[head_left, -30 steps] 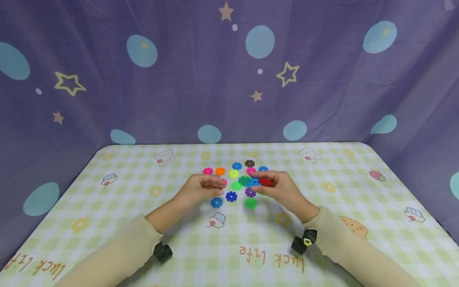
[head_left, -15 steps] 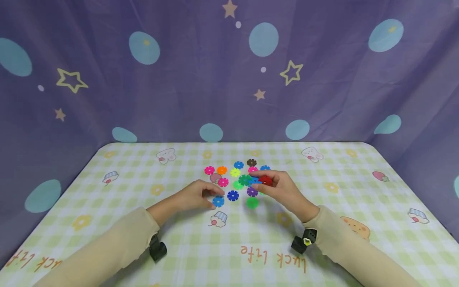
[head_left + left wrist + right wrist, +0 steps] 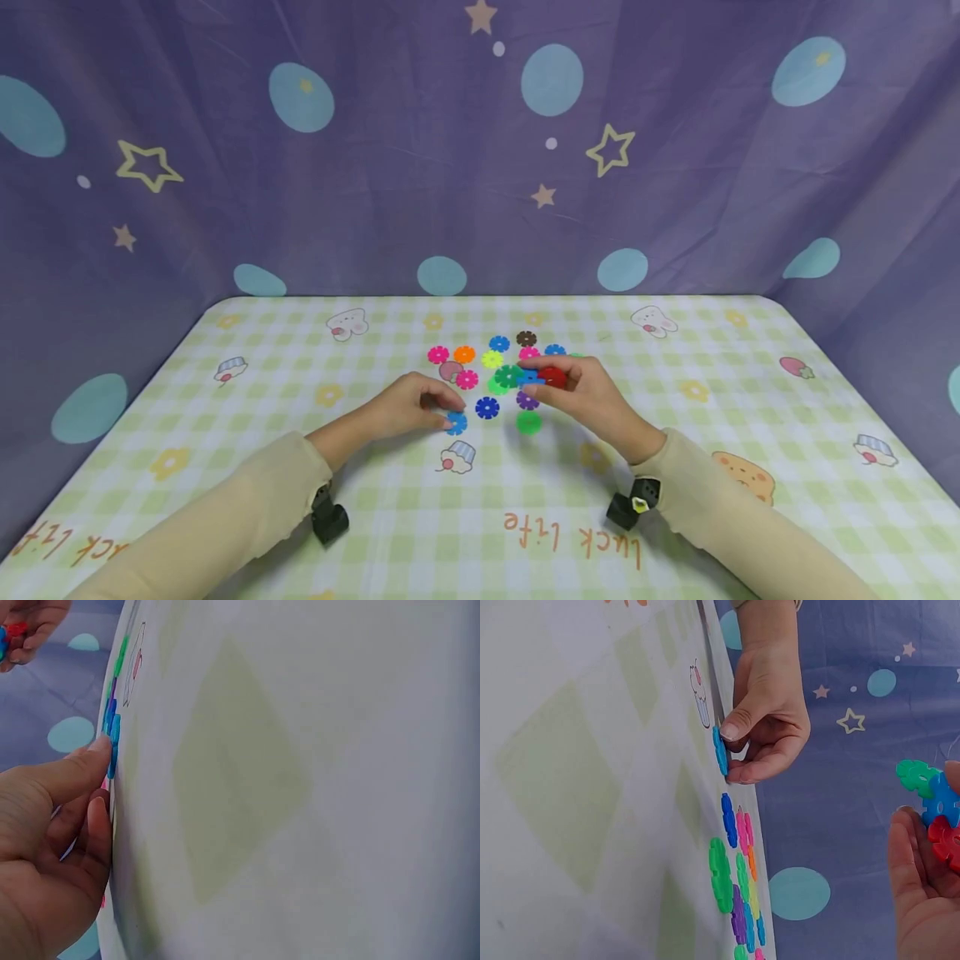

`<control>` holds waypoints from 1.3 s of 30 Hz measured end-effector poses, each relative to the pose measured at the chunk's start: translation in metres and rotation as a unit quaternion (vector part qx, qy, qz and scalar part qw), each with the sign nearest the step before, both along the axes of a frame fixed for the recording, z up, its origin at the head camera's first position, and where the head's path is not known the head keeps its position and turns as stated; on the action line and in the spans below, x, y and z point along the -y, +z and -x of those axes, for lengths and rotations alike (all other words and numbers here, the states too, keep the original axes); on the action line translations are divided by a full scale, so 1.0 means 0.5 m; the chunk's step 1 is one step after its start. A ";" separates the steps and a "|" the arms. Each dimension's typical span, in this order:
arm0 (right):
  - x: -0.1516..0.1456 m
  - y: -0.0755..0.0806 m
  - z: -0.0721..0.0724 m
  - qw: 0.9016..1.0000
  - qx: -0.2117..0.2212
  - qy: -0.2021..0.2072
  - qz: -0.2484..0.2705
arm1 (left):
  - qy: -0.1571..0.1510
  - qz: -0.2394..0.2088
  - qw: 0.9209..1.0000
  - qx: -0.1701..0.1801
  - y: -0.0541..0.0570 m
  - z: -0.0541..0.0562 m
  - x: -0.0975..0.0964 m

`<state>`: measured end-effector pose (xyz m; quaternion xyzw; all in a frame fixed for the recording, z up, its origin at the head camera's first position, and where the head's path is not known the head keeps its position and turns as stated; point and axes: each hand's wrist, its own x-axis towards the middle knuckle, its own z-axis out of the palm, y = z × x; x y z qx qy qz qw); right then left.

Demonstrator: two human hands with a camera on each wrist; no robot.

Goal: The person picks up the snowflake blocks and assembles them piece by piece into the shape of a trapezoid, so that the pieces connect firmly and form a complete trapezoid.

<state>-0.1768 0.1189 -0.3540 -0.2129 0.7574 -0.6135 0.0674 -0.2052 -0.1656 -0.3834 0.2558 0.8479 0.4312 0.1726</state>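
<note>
On the table at centre-left in the head view, my left hand (image 3: 405, 407) pinches the edge of a light blue snowflake disc (image 3: 457, 424) between thumb and fingers. The right wrist view shows this disc (image 3: 720, 751) lying flat, with the thumb on its upper face. My right hand (image 3: 596, 396), raised above the other discs, holds a joined chain of snowflake discs: a green disc (image 3: 507, 377), a blue disc (image 3: 530, 378) and a red disc (image 3: 553, 377). That chain's blue disc (image 3: 940, 799) sits slotted between the green and the red in the right wrist view.
Loose snowflake discs lie scattered around the hands: dark blue (image 3: 487, 407), pink (image 3: 467, 380), orange (image 3: 464, 355), yellow (image 3: 492, 359), brown (image 3: 527, 339), purple (image 3: 527, 400), bright green (image 3: 528, 422) and several more. A checked cloth (image 3: 375, 533) covers the table; a purple curtain (image 3: 420, 167) hangs behind.
My left hand has come down and toward me onto the light blue disc, its thumb now on it. The right hand keeps holding the joined discs in nearly the same place.
</note>
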 end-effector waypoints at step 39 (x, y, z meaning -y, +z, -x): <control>-0.003 -0.007 0.002 1.000 0.003 0.000 -0.007 | -0.063 0.032 0.996 -0.063 0.005 0.000 0.005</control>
